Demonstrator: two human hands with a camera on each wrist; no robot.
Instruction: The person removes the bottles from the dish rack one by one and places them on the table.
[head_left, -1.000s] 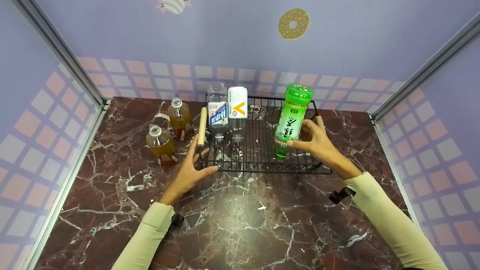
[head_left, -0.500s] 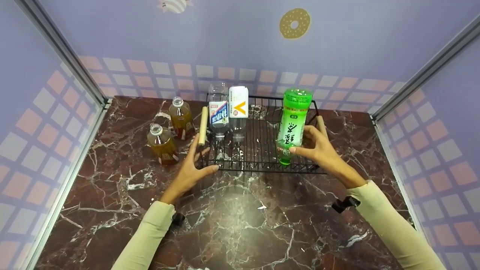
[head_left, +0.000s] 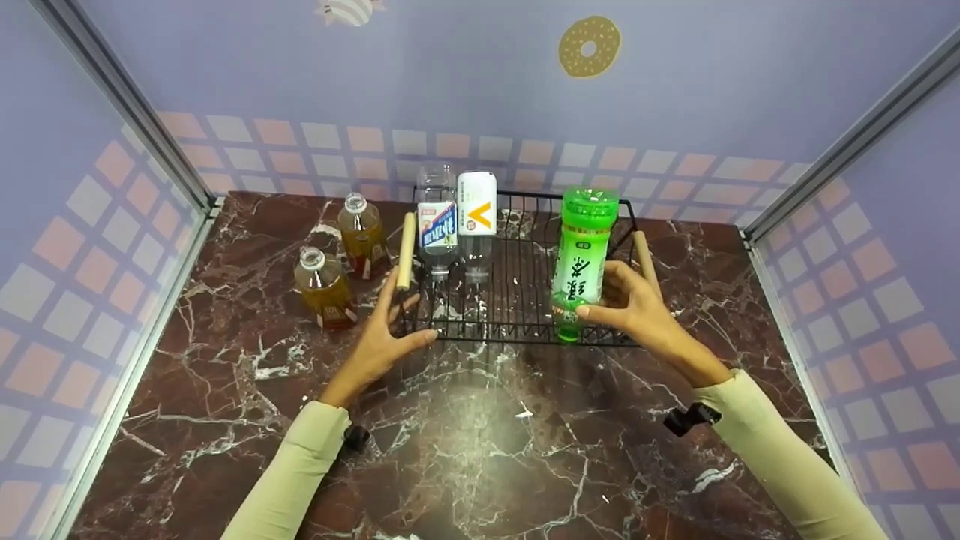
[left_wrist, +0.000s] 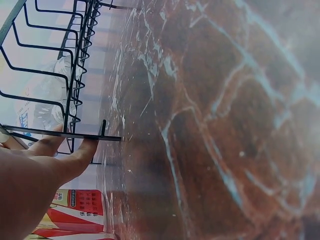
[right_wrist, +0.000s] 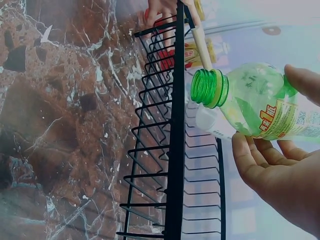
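My right hand point(head_left: 637, 304) grips a green plastic bottle point(head_left: 581, 251) near its neck, over the right part of a black wire rack point(head_left: 517, 285). The bottle is upside down, its bare threaded mouth lowest in the head view. In the right wrist view the thumb and fingers close around the bottle point(right_wrist: 265, 105) from both sides. My left hand point(head_left: 379, 341) is at the rack's left end, below the pale wooden handle point(head_left: 406, 251), its thumb stretched along the front. The left wrist view shows the fingers point(left_wrist: 75, 157) against the rack's end wire.
Two upside-down clear bottles stand in the rack's left part: one with a blue label point(head_left: 438, 225), one with a white label point(head_left: 477, 204). Left of the rack are two amber drink bottles, a front one point(head_left: 324, 289) and a back one point(head_left: 361, 236). A second handle point(head_left: 646, 262) is at the right.
The right hand has brought the green bottle slightly toward the front of the rack, and the bottle is straighter. The left hand has stayed at the rack's left end.
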